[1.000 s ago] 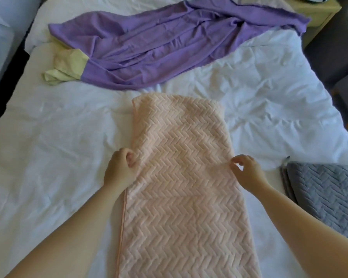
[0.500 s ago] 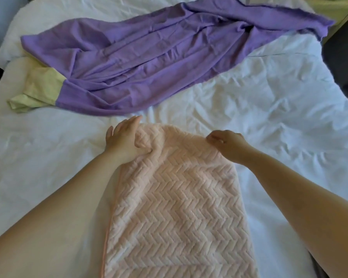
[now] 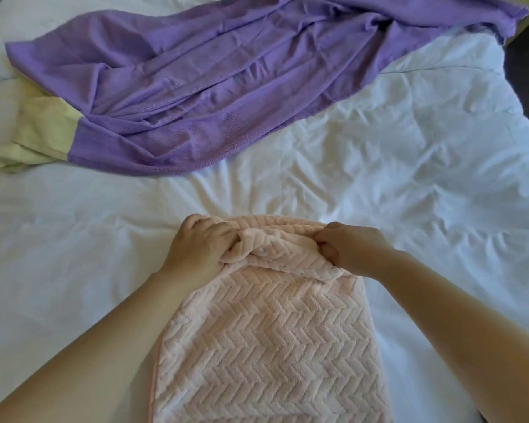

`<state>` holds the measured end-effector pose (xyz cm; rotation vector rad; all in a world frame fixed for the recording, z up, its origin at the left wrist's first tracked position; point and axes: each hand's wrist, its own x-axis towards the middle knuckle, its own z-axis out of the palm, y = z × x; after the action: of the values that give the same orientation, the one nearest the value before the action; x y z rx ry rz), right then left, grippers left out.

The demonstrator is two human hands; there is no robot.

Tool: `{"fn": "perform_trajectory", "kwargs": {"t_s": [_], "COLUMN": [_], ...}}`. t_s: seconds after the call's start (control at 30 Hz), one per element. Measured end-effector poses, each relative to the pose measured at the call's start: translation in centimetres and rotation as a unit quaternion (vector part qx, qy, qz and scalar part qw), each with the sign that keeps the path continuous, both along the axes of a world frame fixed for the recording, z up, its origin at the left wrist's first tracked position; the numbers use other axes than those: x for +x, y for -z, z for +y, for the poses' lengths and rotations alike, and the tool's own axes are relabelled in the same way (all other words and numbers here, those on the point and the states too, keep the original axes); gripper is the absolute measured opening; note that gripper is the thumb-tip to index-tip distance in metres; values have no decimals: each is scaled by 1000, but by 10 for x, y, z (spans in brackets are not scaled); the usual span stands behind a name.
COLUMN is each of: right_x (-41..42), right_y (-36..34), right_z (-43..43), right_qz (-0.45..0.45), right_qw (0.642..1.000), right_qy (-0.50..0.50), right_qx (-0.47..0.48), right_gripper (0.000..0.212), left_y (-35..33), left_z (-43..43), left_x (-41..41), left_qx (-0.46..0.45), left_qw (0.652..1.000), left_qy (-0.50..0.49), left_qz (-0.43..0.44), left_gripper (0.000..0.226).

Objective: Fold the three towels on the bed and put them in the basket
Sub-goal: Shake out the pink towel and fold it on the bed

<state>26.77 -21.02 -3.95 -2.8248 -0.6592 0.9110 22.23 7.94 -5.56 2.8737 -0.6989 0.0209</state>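
**Both hands clamped on the far edge of the pink towel**

Left hand (image 3: 196, 248): fingers curled down over the far left corner of the pink towel (image 3: 266, 346), knuckles up, cloth bunched under the palm. Right hand (image 3: 351, 248): closed the same way, thumb and fingers pinching the far right corner. We note the two hands near each other but apart, with a puckered ridge of towel between them. Neither hand grips anything else.

The towel's far end is gathered into a thick roll that lies over the flat part. The rest runs toward us as a long strip in a herringbone weave. It lies flat on the bed (image 3: 379, 178) between the forearms and leaves view at the near edge. Its left long edge shows a thin seam. The right long edge is straight and partly hidden by the right forearm.

Room: wrinkled white sheet lies open to the left, to the right and beyond the hands. Past that open band the purple towel (image 3: 211, 80) sprawls unfolded and creased, from far right to mid left, well apart from the pink one. A pale yellow cloth (image 3: 34, 138) touches its left end; we cannot tell whether it is a band of the same piece or separate. The bed's right edge shows at far right, with something dark beyond it, too dim to name.
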Motion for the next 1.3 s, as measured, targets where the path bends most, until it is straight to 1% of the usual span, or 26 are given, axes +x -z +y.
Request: {"fn": "perform_trajectory", "kwargs": {"t_s": [0.1,0.2,0.23,0.27,0.3,0.33,0.37,0.4,0.47,0.5,0.57,0.63,0.7,0.77,0.8,0.83,0.9,0.93,0.97,1.0,1.03,1.13,1.2,1.23,1.27,1.3], "right_x": [7,14,17,20,23,25,25,25,21,20,17,14,13,12,12,12,14,15,16,17,18,21,23,23,23,22], "right_y": [-1,-7,-10,-13,-15,-19,-21,-23,-26,-27,-27,-25,-22,-20,-19,-18,-17,-17,-16,-15,-15,-13,-14,-14,-15,-17], "right_z": [2,6,5,4,2,1,-1,-1,-1,-1,-3,-6,-8,-10,-11,-12,-14,-15,-15,-15,-15,-12,-8,-6,-3,-1], "right_qz": [-6,-81,-104,-117,-117,-105,-83,-61,-32,-19,15,32,29,30,27,19,-1,-7,-12,-18,-26,-39,-29,-19,-3,16], "right_qw": [999,996,990,981,973,974,983,992,999,1000,999,998,997,996,996,997,998,998,997,996,994,980,975,974,973,973], "right_qy": [-29,37,83,127,155,155,130,94,31,14,7,18,27,43,48,50,55,60,66,77,96,159,170,167,162,157], "right_qx": [-34,-2,42,93,127,129,99,57,5,6,34,59,70,77,73,63,39,32,28,34,49,112,140,152,163,167], "right_gripper": [26,13,13,12,10,9,8,7,10,11,7,5,5,6,8,11,18,23,28,31,32,18,13,9,5,4], "left_y": [-10,-21,-24,-28,-31,-30,-26,-24,-18,-16,-12,-9,-8,-11,-15,-20,-32,-35,-36,-33,-28,-15,-11,-9,-7,-5], "left_z": [6,12,14,15,15,17,19,20,20,18,12,7,4,4,7,12,30,40,50,58,65,72,64,58,52,46], "left_x": [-11,-24,-25,-25,-22,-16,-10,-3,8,13,23,29,31,31,32,36,43,44,44,42,41,36,33,32,30,28], "left_qx": [7,-17,-49,-93,-150,-193,-202,-174,-84,-51,-32,-46,-99,-199,-284,-382,-545,-593,-609,-595,-550,-369,-297,-285,-280,-262], "left_qw": [999,992,987,976,952,928,919,925,946,949,932,893,861,846,822,778,663,614,586,584,605,701,750,762,763,760], "left_qy": [29,56,33,-21,-102,-179,-229,-251,-247,-251,-298,-371,-420,-437,-448,-464,-490,-499,-511,-529,-552,-588,-564,-548,-536,-531], "left_qz": [40,110,148,197,248,263,250,225,190,182,202,249,267,232,207,183,151,150,155,161,162,162,178,196,227,265], "left_gripper": [24,28,34,40,43,36,21,20,48,55,56,60,44,19,12,7,12,15,17,19,19,10,25,34,47,70]}}
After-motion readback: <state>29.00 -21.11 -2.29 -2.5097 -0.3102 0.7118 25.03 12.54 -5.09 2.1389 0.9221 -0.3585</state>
